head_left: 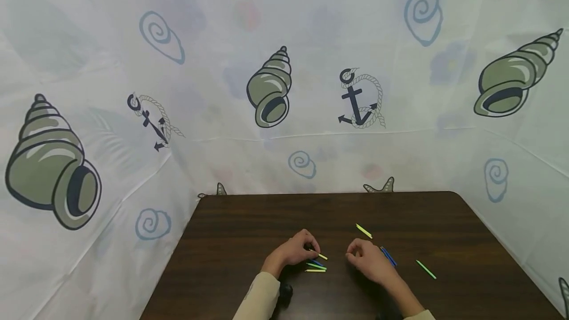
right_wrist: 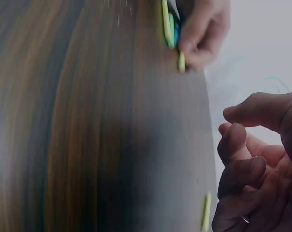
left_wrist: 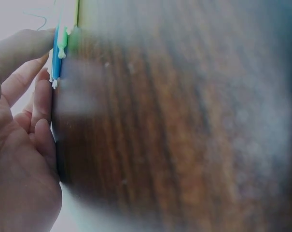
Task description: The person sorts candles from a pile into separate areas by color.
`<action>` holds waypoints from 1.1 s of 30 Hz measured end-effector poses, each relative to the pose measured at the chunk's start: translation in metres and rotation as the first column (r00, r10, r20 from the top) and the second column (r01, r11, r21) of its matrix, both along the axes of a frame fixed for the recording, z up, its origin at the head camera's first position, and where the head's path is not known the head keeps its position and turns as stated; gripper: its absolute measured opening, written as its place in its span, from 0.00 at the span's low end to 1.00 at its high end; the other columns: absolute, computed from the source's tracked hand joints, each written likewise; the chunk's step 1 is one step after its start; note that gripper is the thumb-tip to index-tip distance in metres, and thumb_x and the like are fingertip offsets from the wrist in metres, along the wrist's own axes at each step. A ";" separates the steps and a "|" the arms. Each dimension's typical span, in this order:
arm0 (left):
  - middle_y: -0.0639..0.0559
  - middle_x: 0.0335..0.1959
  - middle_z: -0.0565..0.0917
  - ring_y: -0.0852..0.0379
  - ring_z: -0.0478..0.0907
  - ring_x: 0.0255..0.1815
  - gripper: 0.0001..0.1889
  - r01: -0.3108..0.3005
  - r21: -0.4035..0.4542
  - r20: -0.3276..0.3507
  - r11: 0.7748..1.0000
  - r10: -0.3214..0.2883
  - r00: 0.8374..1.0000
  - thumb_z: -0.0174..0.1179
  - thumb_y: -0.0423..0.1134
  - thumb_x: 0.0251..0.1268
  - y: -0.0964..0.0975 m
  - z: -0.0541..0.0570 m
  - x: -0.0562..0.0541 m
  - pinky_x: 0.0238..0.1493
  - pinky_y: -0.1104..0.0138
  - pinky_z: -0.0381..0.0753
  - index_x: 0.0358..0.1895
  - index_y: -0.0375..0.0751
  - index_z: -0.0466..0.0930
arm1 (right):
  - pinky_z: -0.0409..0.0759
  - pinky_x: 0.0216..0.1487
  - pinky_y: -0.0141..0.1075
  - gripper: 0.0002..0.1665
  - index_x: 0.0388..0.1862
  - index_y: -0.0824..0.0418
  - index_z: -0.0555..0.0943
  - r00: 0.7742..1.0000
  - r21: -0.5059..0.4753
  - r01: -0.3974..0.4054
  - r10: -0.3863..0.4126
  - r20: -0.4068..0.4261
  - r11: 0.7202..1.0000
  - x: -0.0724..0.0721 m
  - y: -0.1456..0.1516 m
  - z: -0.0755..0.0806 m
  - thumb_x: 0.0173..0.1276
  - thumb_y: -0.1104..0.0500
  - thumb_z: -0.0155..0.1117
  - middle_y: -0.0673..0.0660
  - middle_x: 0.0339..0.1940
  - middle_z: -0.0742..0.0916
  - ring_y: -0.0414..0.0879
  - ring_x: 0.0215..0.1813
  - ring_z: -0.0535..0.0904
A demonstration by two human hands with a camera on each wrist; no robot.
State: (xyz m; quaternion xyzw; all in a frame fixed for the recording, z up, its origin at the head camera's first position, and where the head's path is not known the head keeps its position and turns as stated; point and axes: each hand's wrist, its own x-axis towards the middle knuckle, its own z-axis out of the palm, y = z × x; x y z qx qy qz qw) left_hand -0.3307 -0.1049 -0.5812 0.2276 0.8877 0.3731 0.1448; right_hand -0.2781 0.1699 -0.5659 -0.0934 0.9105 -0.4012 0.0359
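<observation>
My left hand (head_left: 291,250) pinches a thin yellow candle (head_left: 323,256) between thumb and fingertips, just above the brown table. Under and in front of its fingers lie a blue candle (head_left: 316,262), a green candle (head_left: 318,266) and a yellow candle (head_left: 315,270), side by side. Short white wicks show on the blue candle (left_wrist: 56,65) and the green candle (left_wrist: 62,44) in the left wrist view. To the right, my right hand (head_left: 370,260) hovers over the table with loosely bent fingers and nothing between them. Blue candles (head_left: 388,256) lie beside it.
The dark wooden table (head_left: 249,216) has a rounded far corner. Yellow candles (head_left: 364,231) lie beyond my right hand, and a green candle (head_left: 426,269) lies farther right. A patterned curtain (head_left: 213,88) hangs around the table's back and sides.
</observation>
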 end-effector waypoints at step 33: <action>0.63 0.51 0.76 0.64 0.71 0.52 0.04 0.022 -0.019 -0.025 1.000 -0.023 0.999 0.68 0.41 0.77 0.001 -0.001 -0.002 0.59 0.62 0.74 0.40 0.54 0.90 | 0.70 0.29 0.41 0.04 0.35 0.52 0.83 0.996 0.111 -0.045 0.036 0.079 0.993 -0.015 -0.061 -0.014 0.70 0.59 0.71 0.47 0.25 0.82 0.44 0.27 0.76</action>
